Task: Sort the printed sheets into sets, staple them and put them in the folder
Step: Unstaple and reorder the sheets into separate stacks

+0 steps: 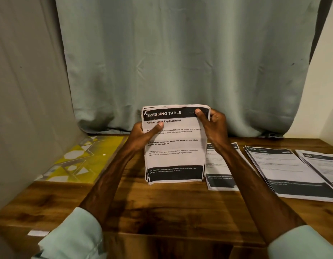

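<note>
Pale green sleeves [74, 234] frame the bottom of the head view, both forearms reaching out over the wooden table [162, 212]. Between the hands a sheaf of printed sheets [175, 152] stands upright, and its lower edge seems to rest on the wood. The left hand [143, 135] grips the sheaf's left edge, thumb across the front. The right hand [212, 124] pinches the upper right corner, thumb on the black header.

Further printed piles lie flat to the right: one [220, 174] just beside the sheaf, another [285, 169] beyond it, and a third [322, 165] at the frame's edge. A yellow patterned folder [83, 159] lies at the left, against the curtain [180, 53]. I see no stapler.

My worry is the edges. The sheets fan at the lower left and the top left corner is bent, so a staple there might miss the back pages. A loosened grip could spill them onto the neighbouring pile and mix the sets.

The top sheet reads "DRESSING TABLE", then "Bottle Label Replacement". Lower down is "Old labels removed with no residual adhesive; new labels applied without bubbles". The other piles' print is too blurred to read.
</note>
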Action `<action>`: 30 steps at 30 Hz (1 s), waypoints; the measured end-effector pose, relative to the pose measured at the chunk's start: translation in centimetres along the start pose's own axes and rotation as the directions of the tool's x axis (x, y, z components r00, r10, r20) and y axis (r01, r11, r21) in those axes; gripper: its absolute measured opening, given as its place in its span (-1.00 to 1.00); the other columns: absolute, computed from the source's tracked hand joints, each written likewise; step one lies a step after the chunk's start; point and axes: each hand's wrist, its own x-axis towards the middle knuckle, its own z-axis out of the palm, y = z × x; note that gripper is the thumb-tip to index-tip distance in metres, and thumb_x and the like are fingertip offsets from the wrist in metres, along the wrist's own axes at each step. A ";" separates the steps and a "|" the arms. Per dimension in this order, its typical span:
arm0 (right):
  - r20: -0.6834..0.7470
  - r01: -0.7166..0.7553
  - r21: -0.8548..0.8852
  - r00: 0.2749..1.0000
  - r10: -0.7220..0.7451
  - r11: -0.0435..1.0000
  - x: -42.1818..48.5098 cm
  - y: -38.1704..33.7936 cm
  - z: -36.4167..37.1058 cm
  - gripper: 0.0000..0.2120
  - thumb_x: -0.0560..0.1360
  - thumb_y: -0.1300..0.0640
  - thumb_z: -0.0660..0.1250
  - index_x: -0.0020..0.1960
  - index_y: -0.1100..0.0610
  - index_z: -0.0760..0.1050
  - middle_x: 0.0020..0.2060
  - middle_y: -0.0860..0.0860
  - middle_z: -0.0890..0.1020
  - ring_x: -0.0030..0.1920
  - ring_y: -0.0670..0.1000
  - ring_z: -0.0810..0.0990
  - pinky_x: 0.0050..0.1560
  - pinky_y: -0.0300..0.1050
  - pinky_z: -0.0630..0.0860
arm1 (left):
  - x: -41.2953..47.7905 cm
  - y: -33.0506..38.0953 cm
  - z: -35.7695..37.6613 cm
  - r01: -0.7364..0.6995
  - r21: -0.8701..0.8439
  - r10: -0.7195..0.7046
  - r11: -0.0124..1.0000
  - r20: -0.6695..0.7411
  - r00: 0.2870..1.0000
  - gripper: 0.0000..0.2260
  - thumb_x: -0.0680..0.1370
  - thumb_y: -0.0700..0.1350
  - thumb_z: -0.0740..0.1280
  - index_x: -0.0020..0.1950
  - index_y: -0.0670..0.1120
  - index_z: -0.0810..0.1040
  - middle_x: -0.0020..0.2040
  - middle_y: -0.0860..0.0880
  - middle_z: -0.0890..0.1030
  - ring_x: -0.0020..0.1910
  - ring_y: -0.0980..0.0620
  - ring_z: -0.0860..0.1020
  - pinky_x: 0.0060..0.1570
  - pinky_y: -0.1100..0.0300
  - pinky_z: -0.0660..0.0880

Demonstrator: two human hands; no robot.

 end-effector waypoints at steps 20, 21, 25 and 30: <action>0.127 -0.155 -0.185 0.975 0.180 0.970 -4.0 4.6 -0.1 -0.82 0.63 0.09 0.32 0.20 0.09 0.51 0.03 -0.09 0.65 -0.11 -0.16 0.66 -0.16 -0.29 0.60 | 2.2 -3.7 2.8 0.172 -0.020 -0.173 0.985 -0.138 0.975 -0.80 0.67 0.01 0.31 0.10 -0.10 0.62 -0.04 -0.06 0.72 -0.22 0.08 0.71 -0.26 0.21 0.62; 0.135 -0.178 -0.165 0.970 0.201 0.970 -3.9 4.6 -0.5 -0.80 0.62 0.12 0.33 0.22 0.12 0.53 0.06 -0.04 0.66 -0.08 -0.12 0.67 -0.09 -0.22 0.62 | 2.3 -3.7 2.4 0.176 -0.044 -0.181 0.983 -0.126 0.975 -0.81 0.66 0.00 0.33 0.08 -0.10 0.64 -0.01 -0.10 0.73 -0.18 0.03 0.72 -0.18 0.13 0.66; 0.194 -0.265 -0.060 0.943 0.272 0.962 -4.8 4.4 -1.5 -0.88 0.60 0.18 0.35 0.12 0.04 0.55 -0.09 -0.20 0.70 -0.14 -0.15 0.72 -0.21 -0.26 0.63 | 3.4 -2.9 0.4 0.138 -0.097 -0.153 0.986 -0.175 0.972 -0.77 0.65 -0.03 0.35 0.07 -0.17 0.67 0.02 -0.19 0.73 -0.02 -0.18 0.72 0.09 -0.18 0.63; 0.229 -0.336 0.005 0.917 0.326 0.942 -6.1 4.5 -1.5 -0.87 0.59 0.15 0.37 0.09 -0.05 0.57 -0.04 -0.13 0.73 -0.05 -0.05 0.74 -0.11 -0.16 0.68 | 5.0 -1.3 -1.0 0.053 -0.081 -0.073 0.995 -0.268 0.961 -0.81 0.61 -0.06 0.41 0.02 -0.19 0.69 -0.03 -0.21 0.73 -0.10 -0.18 0.70 0.06 -0.20 0.64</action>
